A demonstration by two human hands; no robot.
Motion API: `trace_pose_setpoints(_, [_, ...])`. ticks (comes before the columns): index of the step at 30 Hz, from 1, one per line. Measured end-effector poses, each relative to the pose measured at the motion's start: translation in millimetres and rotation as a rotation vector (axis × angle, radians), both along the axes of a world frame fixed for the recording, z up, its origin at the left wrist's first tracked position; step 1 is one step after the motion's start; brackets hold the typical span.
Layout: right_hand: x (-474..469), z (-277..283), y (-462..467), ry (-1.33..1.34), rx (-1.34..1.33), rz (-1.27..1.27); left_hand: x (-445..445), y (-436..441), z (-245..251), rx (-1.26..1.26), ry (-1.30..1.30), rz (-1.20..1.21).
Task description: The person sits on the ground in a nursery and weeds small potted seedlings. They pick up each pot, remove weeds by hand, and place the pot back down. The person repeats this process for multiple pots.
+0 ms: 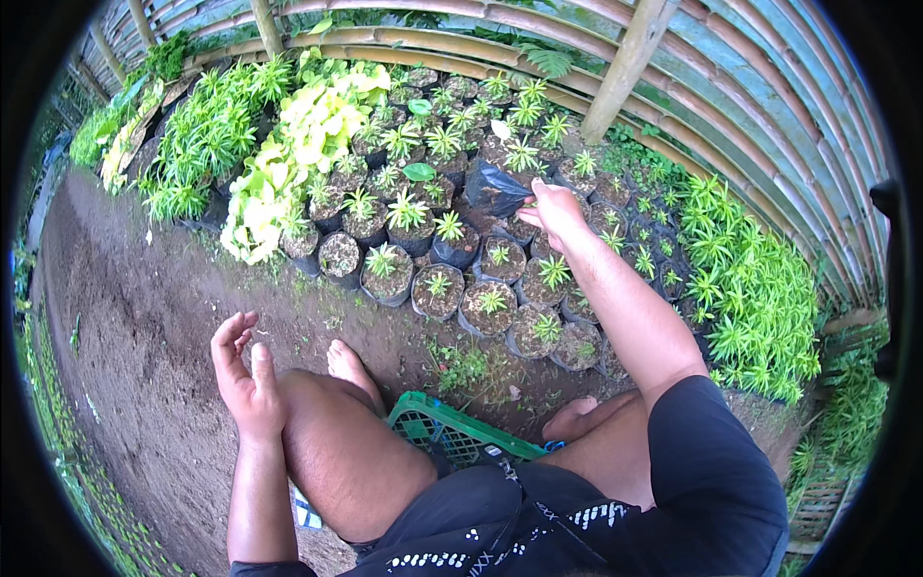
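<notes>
My right hand reaches into rows of potted seedlings and pinches the edge of a black plastic grow bag, which is tilted among the others. My left hand is raised over my left knee, fingers apart and holding nothing. Nearer to me stand several soil-filled black grow bags, among them one with a small green seedling and one at the row's left part. A green leaf lies over the bags left of the tilted one.
A green plastic crate is beneath me between my legs. Bamboo slat fencing with a wooden post borders the bags. Yellow-green leafy plants stand at left, dense green seedlings at right. Bare soil stretches left.
</notes>
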State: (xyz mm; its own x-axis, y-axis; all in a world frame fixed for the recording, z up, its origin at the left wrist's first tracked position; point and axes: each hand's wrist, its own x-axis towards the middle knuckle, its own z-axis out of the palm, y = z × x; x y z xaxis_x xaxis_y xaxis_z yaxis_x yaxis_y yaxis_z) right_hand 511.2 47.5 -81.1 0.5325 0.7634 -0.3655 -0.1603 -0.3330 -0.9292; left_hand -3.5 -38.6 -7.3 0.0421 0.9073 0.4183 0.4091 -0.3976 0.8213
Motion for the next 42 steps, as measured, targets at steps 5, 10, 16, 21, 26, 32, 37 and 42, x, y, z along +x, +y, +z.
trace_pose_setpoints(5, [-29,82,-92,0.065,0.173,0.110,26,-10,21,-0.035,0.130,0.040])
trace_pose_setpoints(10, [-54,109,-161,0.148,0.269,0.257,87,-23,39,-0.338,-0.040,-0.210])
trace_pose_setpoints(16, [-73,102,-190,0.117,0.258,0.367,143,-35,27,-1.031,-0.330,-0.541])
trace_pose_setpoints(21, [-72,71,-190,-0.126,0.170,0.557,171,-41,5,-1.100,-0.484,-0.718])
trace_pose_setpoints(26, [-71,52,-191,-0.199,0.217,0.543,189,-39,-2,-1.096,-0.401,-0.646])
trace_pose_setpoints(32, [-74,71,-196,-0.482,0.228,0.600,188,-34,-17,-1.040,-0.509,-0.465])
trace_pose_setpoints(37, [-57,92,-197,-0.637,0.374,0.559,182,-34,-24,-0.934,-0.557,-0.482])
trace_pose_setpoints(42, [-51,108,-204,-0.753,0.607,0.451,182,-34,-28,-0.872,-0.626,-0.516])
